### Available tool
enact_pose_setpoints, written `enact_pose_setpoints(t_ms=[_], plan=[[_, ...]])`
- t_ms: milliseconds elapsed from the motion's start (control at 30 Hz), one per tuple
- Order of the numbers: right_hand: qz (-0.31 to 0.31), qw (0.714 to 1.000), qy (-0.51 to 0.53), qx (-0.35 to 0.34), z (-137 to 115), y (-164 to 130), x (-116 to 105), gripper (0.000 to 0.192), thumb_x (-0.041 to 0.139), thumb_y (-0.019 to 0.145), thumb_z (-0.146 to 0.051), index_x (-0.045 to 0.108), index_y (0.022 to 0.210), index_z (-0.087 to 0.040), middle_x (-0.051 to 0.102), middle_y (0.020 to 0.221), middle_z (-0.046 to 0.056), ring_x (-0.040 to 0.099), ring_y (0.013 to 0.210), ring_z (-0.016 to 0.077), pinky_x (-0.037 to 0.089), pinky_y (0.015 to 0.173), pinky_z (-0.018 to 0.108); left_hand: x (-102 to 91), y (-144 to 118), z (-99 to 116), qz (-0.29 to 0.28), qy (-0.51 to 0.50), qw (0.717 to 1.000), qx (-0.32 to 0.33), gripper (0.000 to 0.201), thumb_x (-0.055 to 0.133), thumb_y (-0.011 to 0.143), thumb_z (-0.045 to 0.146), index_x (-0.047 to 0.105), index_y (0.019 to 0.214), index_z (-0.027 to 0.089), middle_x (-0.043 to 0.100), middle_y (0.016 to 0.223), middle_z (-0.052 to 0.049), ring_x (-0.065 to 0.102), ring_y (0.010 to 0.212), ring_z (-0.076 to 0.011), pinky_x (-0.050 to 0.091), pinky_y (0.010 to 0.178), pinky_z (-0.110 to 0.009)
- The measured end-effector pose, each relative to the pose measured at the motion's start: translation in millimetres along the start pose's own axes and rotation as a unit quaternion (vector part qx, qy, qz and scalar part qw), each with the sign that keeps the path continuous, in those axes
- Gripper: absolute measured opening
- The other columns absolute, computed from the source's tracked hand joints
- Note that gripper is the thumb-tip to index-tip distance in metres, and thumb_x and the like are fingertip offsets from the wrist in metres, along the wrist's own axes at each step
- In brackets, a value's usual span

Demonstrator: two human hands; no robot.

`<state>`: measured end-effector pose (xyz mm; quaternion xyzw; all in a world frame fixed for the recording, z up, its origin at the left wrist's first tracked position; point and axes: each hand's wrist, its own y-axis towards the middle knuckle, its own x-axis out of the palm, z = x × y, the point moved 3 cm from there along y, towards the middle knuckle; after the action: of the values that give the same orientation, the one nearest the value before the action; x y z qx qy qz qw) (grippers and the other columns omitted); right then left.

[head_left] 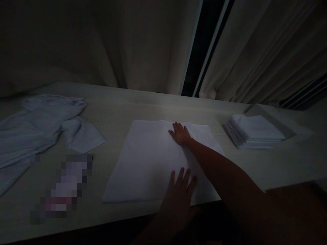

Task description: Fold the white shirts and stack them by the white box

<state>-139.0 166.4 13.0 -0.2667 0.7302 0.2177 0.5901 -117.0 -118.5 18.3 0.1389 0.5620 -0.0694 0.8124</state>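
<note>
A white cloth (145, 160) lies spread flat on the pale table (117, 105) in front of me. My right hand (181, 133) rests palm down on the cloth's far part, fingers apart, with the arm stretched across its right side. My left hand (178, 197) presses flat on the cloth's near edge, fingers spread. Neither hand grips anything. The room is dim.
A stack of folded white cloths (251, 131) sits at the right, beside a flat tray or board (276, 119). A heap of crumpled white cloths (38, 126) lies at the left. A blurred patch (61, 187) sits near the front left. Curtains (153, 44) hang behind the table.
</note>
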Motion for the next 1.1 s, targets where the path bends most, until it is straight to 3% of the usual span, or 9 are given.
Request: enact_pose_setpoints(t_ms=[200, 300, 367, 433, 500, 733, 833, 933, 1100], plan=[[-0.014, 1.000, 0.017, 0.016, 2.0, 22.6, -13.9, 0.087, 0.003, 0.092, -0.072, 0.016, 0.156, -0.015, 0.009, 0.163, 0.012, 0.005, 0.149, 0.0325, 0.006, 0.117, 0.058, -0.5, 0.5, 0.0, -0.002, 0.003, 1.000, -0.002, 0.091, 0.048, 0.081, 0.070, 0.016, 0.155, 0.029, 0.011, 0.163, -0.007, 0.002, 0.149, -0.0354, 0.010, 0.118, -0.066], [0.031, 0.999, 0.020, 0.000, -28.4, 0.6, -20.7, 0.085, 0.001, 0.093, -0.070, 0.013, 0.156, -0.014, 0.007, 0.163, 0.010, -0.001, 0.149, 0.0310, 0.002, 0.117, 0.058, 0.8, 1.1, -0.8, 0.005, 0.002, 1.000, -0.002, 0.091, 0.049, 0.080, 0.072, 0.018, 0.155, 0.029, 0.014, 0.163, -0.008, 0.004, 0.149, -0.0358, 0.010, 0.118, -0.066], [0.058, 0.996, 0.016, -0.065, -60.2, -27.7, -16.7, 0.085, 0.001, 0.093, -0.070, 0.014, 0.156, -0.015, 0.009, 0.163, 0.009, -0.003, 0.150, 0.0276, 0.000, 0.119, 0.053, 2.9, 1.7, -1.5, 0.007, 0.001, 1.000, -0.002, 0.093, 0.048, 0.079, 0.073, 0.018, 0.155, 0.028, 0.016, 0.163, -0.009, 0.003, 0.150, -0.0349, 0.009, 0.119, -0.065], [0.025, 0.988, 0.005, -0.149, -89.5, -55.0, -4.0, 0.088, 0.008, 0.091, -0.074, 0.021, 0.155, -0.015, 0.016, 0.162, 0.010, 0.002, 0.150, 0.0271, 0.001, 0.120, 0.049, 5.7, 2.5, -1.7, 0.005, 0.002, 1.000, -0.001, 0.095, 0.047, 0.079, 0.075, 0.019, 0.155, 0.026, 0.017, 0.162, -0.009, 0.003, 0.150, -0.0340, 0.008, 0.120, -0.064], [-0.001, 0.987, 0.003, -0.162, -103.1, -66.2, 7.6, 0.088, 0.010, 0.090, -0.076, 0.021, 0.155, -0.016, 0.016, 0.162, 0.010, 0.006, 0.150, 0.0270, 0.004, 0.121, 0.049, 7.3, 3.2, -1.6, 0.005, 0.003, 1.000, -0.002, 0.096, 0.047, 0.079, 0.075, 0.019, 0.155, 0.024, 0.018, 0.162, -0.009, 0.002, 0.150, -0.0340, 0.006, 0.120, -0.064], [-0.031, 0.996, 0.006, -0.087, -83.7, 18.6, -0.2, 0.087, 0.006, 0.093, -0.072, 0.017, 0.155, -0.014, 0.012, 0.162, 0.011, 0.006, 0.149, 0.0287, 0.009, 0.119, 0.052, 1.5, 1.6, -0.9, 0.006, -0.004, 1.000, 0.001, 0.094, 0.047, 0.081, 0.072, 0.016, 0.156, 0.025, 0.014, 0.163, -0.009, -0.001, 0.150, -0.0341, 0.006, 0.119, -0.063], [-0.041, 0.995, 0.011, -0.094, -91.2, 26.1, -15.6, 0.085, 0.009, 0.094, -0.071, 0.018, 0.155, -0.012, 0.013, 0.162, 0.013, 0.007, 0.149, 0.0293, 0.010, 0.119, 0.053, 2.6, 0.0, -3.4, 0.007, -0.009, 1.000, -0.002, 0.093, 0.046, 0.080, 0.073, 0.018, 0.155, 0.027, 0.012, 0.163, -0.008, -0.001, 0.150, -0.0333, 0.006, 0.119, -0.063], [0.003, 0.988, 0.022, -0.154, -104.5, -26.6, -32.4, 0.079, 0.015, 0.097, -0.067, 0.013, 0.156, -0.014, 0.010, 0.163, 0.009, 0.004, 0.150, 0.0260, 0.007, 0.120, 0.051, 7.1, -0.2, -6.1, 0.016, -0.007, 1.000, -0.005, 0.092, 0.049, 0.079, 0.072, 0.021, 0.155, 0.026, 0.016, 0.163, -0.008, 0.001, 0.150, -0.0338, 0.003, 0.120, -0.063], [-0.013, 0.988, 0.038, -0.147, -80.7, -191.0, -37.6, 0.067, 0.033, 0.099, -0.054, 0.008, 0.157, -0.030, 0.010, 0.162, -0.001, 0.008, 0.149, 0.0239, 0.012, 0.122, 0.051, 13.7, 7.7, 1.9, 0.028, -0.018, 0.999, -0.019, 0.087, 0.053, 0.083, 0.060, 0.015, 0.156, 0.030, 0.022, 0.161, -0.006, 0.010, 0.149, -0.0367, 0.006, 0.120, -0.062]])
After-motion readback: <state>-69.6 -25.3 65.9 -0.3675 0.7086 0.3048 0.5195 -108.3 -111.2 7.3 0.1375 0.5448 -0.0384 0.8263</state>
